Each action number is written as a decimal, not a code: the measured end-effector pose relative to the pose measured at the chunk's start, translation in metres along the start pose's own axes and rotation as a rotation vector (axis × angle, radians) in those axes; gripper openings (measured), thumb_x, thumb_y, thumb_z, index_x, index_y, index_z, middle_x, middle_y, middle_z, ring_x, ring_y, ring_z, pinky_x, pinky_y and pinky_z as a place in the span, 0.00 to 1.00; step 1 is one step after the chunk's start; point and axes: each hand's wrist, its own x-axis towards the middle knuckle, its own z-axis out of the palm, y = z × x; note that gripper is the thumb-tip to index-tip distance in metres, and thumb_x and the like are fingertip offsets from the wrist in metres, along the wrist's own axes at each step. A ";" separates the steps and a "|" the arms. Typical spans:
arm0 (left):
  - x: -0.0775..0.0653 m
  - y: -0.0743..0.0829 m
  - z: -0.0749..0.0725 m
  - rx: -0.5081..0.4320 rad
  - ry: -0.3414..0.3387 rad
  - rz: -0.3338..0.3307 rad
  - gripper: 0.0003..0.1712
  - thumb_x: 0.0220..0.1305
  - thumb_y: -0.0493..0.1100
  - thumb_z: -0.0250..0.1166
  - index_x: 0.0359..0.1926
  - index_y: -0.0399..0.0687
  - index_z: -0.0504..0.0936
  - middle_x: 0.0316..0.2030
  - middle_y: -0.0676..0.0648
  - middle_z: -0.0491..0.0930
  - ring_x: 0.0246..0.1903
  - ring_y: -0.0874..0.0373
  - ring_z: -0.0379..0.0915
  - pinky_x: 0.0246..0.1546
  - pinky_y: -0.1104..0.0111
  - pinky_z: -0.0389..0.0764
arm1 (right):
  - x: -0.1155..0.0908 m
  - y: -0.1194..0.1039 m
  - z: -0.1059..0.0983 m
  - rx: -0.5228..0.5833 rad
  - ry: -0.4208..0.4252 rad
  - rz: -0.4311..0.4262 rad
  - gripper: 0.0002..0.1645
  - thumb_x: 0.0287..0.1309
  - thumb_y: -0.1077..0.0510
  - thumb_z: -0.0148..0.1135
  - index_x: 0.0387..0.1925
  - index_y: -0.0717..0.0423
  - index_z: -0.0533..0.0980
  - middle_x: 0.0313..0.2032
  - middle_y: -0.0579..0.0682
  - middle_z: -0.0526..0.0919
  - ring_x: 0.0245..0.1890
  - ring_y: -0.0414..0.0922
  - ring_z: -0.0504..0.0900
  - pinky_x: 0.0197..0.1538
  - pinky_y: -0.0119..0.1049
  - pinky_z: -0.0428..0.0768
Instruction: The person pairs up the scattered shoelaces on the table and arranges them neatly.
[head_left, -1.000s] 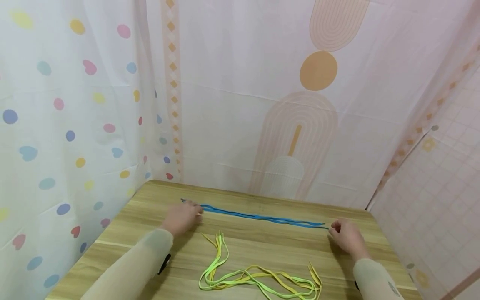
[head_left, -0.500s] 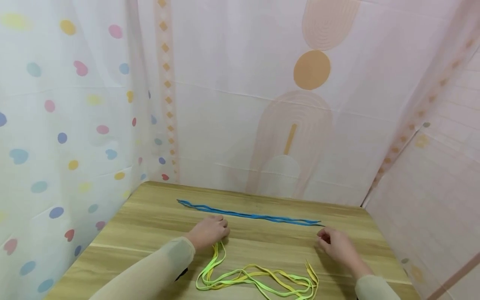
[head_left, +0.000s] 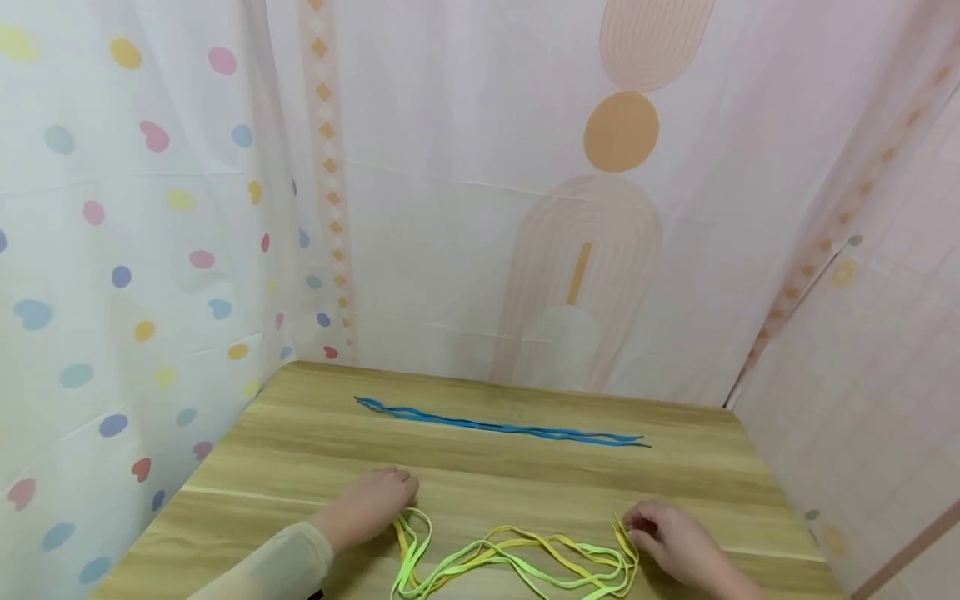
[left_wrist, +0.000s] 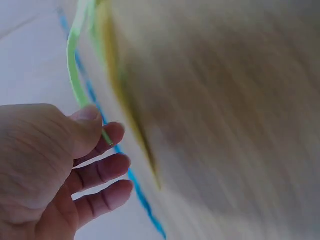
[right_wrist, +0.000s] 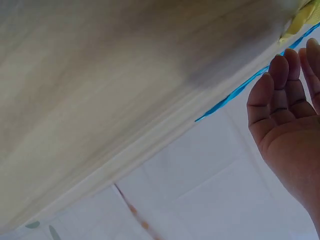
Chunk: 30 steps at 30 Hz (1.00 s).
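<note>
My left hand [head_left: 367,504] is at the left end of a loose bundle of laces. In the left wrist view its thumb and forefinger pinch a light green shoelace [left_wrist: 73,65], with the lace's thin tip poking out past them. A yellow shoelace [left_wrist: 120,90] hangs beside that hand, outside the pinch. At the bundle's other end, my right hand [head_left: 675,537] lies next to the upturned yellow tips, fingers loosely bent. The right wrist view shows those fingers [right_wrist: 261,92] slightly apart from the yellow lace [right_wrist: 300,22]. Green and yellow strands wave across the table between both hands.
Blue shoelaces [head_left: 465,423] lie stretched side by side across the wooden table [head_left: 315,433], farther back than the hands. Patterned curtains [head_left: 427,250] stand along the table's back and sides.
My left hand has come away from the blue laces to the green and yellow bundle and taken the green end. My right hand has moved nearer, from the blue tips to the yellow ones.
</note>
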 end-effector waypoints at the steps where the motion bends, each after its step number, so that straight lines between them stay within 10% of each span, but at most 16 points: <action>1: -0.007 -0.002 -0.003 -0.041 0.017 -0.040 0.15 0.61 0.29 0.72 0.32 0.52 0.77 0.28 0.55 0.79 0.28 0.63 0.73 0.29 0.69 0.79 | -0.002 -0.001 0.000 -0.007 -0.005 0.002 0.04 0.67 0.56 0.72 0.43 0.48 0.86 0.39 0.38 0.87 0.37 0.27 0.80 0.37 0.30 0.82; 13: -0.068 -0.027 -0.051 -0.155 0.293 -0.415 0.10 0.69 0.40 0.71 0.35 0.56 0.77 0.28 0.58 0.79 0.28 0.65 0.69 0.28 0.67 0.74 | 0.000 -0.015 0.002 0.009 -0.030 0.003 0.05 0.67 0.56 0.73 0.43 0.49 0.86 0.39 0.39 0.87 0.36 0.28 0.79 0.37 0.31 0.82; 19: -0.091 -0.039 -0.053 -0.190 0.347 -0.555 0.03 0.70 0.39 0.71 0.42 0.47 0.87 0.38 0.46 0.91 0.37 0.45 0.88 0.36 0.48 0.87 | -0.002 -0.018 0.003 0.039 -0.041 0.019 0.06 0.66 0.56 0.73 0.43 0.51 0.86 0.39 0.39 0.88 0.36 0.27 0.80 0.38 0.31 0.83; 30: -0.107 -0.058 -0.047 -0.201 0.197 -0.725 0.04 0.74 0.40 0.67 0.45 0.48 0.88 0.45 0.41 0.90 0.43 0.37 0.87 0.33 0.41 0.84 | 0.015 -0.036 0.012 -0.013 -0.097 -0.096 0.04 0.69 0.55 0.71 0.43 0.44 0.88 0.40 0.38 0.90 0.39 0.31 0.85 0.39 0.31 0.84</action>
